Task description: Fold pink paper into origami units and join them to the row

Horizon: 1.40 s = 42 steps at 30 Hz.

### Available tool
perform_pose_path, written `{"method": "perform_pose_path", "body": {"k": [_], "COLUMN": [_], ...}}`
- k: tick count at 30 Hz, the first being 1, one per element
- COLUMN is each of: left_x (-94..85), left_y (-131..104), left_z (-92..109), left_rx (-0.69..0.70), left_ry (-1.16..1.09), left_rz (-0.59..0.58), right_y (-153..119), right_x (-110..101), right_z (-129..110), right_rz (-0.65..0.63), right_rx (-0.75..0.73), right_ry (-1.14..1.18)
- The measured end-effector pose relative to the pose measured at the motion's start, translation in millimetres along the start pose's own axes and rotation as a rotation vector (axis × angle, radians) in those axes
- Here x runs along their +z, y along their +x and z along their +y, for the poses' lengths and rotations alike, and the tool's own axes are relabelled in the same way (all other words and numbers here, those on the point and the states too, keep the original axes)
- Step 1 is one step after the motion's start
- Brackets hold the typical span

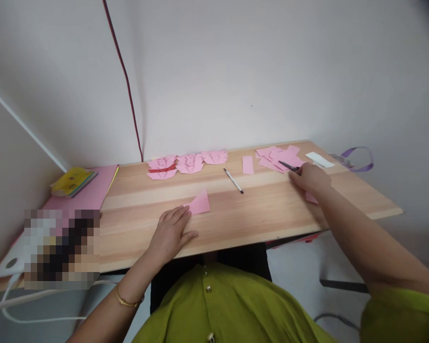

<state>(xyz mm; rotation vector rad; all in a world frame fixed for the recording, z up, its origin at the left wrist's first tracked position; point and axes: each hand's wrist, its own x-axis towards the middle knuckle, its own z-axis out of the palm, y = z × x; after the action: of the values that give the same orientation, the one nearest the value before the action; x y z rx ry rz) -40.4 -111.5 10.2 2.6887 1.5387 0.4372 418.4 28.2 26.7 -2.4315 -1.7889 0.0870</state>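
Just left of the table's middle, my left hand (172, 228) lies palm down, its fingertips over the left end of a creased pink paper piece (201, 203). Its fingers are stretched out and the thumb stands apart. Further right, my right hand (311, 178) is closed on scissors (289, 166), their dark pointed blades towards the left. The handles are hidden in the hand. The blades lie over the edge of a pile of cut pink paper pieces (279, 156). Another pink scrap (311, 198) shows partly beneath the right hand.
Folded pink paper shapes (189, 163) line the back edge by the wall. A white pen (233, 181) and a pink strip (248, 165) lie mid-table. To the right are a white strip (320, 159) and a roll of purple ribbon (359, 159). A yellow packet (73, 181) rests on pink sheets at left.
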Motion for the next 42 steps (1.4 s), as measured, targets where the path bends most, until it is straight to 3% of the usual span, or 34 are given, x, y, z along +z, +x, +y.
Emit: {"method": "perform_pose_path", "body": {"k": [8, 12, 15, 20, 24, 26, 30, 34, 37, 42], "left_x": [1.7, 1.7, 2.0, 3.8, 4.6, 4.3, 2.9, 2.2, 2.2, 2.6], "left_y": [-2.2, -2.1, -2.2, -2.9, -2.9, -2.7, -2.8, -4.0, -4.7, -4.6], "left_z": [-2.0, -1.6, -2.0, -3.8, -4.3, -3.9, -2.8, -2.2, -2.3, -3.3], "left_rx": [-0.013, -0.011, -0.01, -0.004, 0.001, -0.002, -0.012, -0.019, -0.022, -0.018], "left_ry": [-0.045, -0.06, -0.065, -0.05, -0.06, -0.066, -0.079, -0.096, -0.105, -0.127], "left_rz": [0.004, 0.013, 0.011, 0.021, 0.038, 0.039, 0.035, 0.046, 0.055, 0.069], "right_y": [4.3, -0.8, -9.4, -36.8, -57.1, -60.7, -54.2, -39.1, -25.2, -0.1], "right_x": [1.4, -0.3, -15.9, -52.5, -49.9, -35.8, -1.9, 19.9, 26.2, 24.1], "right_z": [-10.0, -11.5, -14.1, -41.9, -86.1, -110.6, -152.7, -171.3, -165.2, -130.0], "right_rz": [0.021, 0.19, 0.316, 0.285, -0.033, -0.214, -0.251, -0.221, -0.192, -0.091], "right_rx": [0.066, 0.113, 0.125, 0.048, -0.055, -0.112, -0.223, -0.265, -0.23, -0.089], "right_ry": [-0.162, -0.227, -0.184, 0.353, 1.184, 1.337, 1.203, 0.955, 0.912, 0.877]}}
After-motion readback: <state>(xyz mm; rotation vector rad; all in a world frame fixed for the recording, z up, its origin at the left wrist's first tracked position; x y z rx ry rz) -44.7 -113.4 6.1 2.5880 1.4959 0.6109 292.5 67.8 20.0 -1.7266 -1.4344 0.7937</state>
